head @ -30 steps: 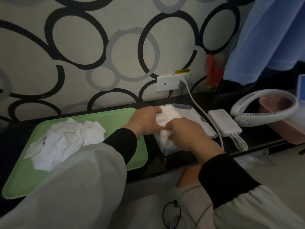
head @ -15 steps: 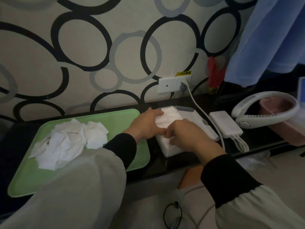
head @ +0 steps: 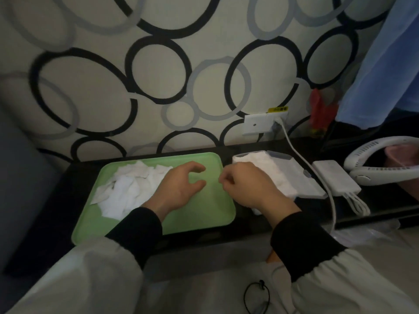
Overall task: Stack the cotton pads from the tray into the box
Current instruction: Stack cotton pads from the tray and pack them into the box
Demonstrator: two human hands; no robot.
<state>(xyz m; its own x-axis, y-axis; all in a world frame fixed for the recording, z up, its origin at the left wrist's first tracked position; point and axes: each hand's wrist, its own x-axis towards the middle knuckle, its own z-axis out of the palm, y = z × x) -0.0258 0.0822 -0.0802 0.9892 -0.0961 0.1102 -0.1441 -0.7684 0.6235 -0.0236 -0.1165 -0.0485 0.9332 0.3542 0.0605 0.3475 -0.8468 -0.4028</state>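
A green tray (head: 204,214) lies on the dark shelf with a loose heap of white cotton pads (head: 129,189) on its left half. To its right stands a clear box (head: 283,157) packed with stacked white pads (head: 265,171), its lid lying open beside it. My left hand (head: 179,189) hovers over the middle of the tray with fingers loosely curled and nothing in it, just right of the heap. My right hand (head: 247,186) hangs above the tray's right edge, beside the box, fingers curled and empty.
A white power bank (head: 335,180) with a cable to the wall socket (head: 260,123) sits right of the box. A white neck fan (head: 383,168) and a pink container (head: 401,155) lie farther right. Blue cloth (head: 385,64) hangs at upper right.
Both hands have left the box and moved left over the tray. The view has swung left, so the tray sits nearer the middle.
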